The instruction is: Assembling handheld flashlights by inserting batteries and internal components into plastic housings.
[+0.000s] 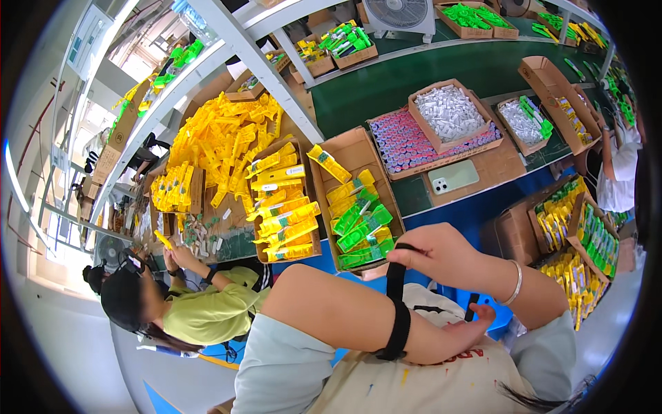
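A black strap (398,297) wraps around my left forearm, close to the wrist. My right hand (441,259) pinches the strap's loose upper end between thumb and fingers. Bent across my body, my left arm ends in my left hand (472,328), which has loosely curled fingers and nothing visible in it. Behind its fingertips shows another small black band (472,307). Just beyond my arms, on the bench, stands a cardboard box (318,200) with yellow and green plastic pieces (365,224). Beside it another box holds stacked yellow plastic pieces (286,221).
A large heap of yellow parts (227,131) lies at left. A tray of small round pink-and-blue parts (393,141), a box of white parts (452,114) and a phone (453,177) sit ahead. A co-worker in a green shirt (214,310) works at left. Filled boxes (565,276) stand right.
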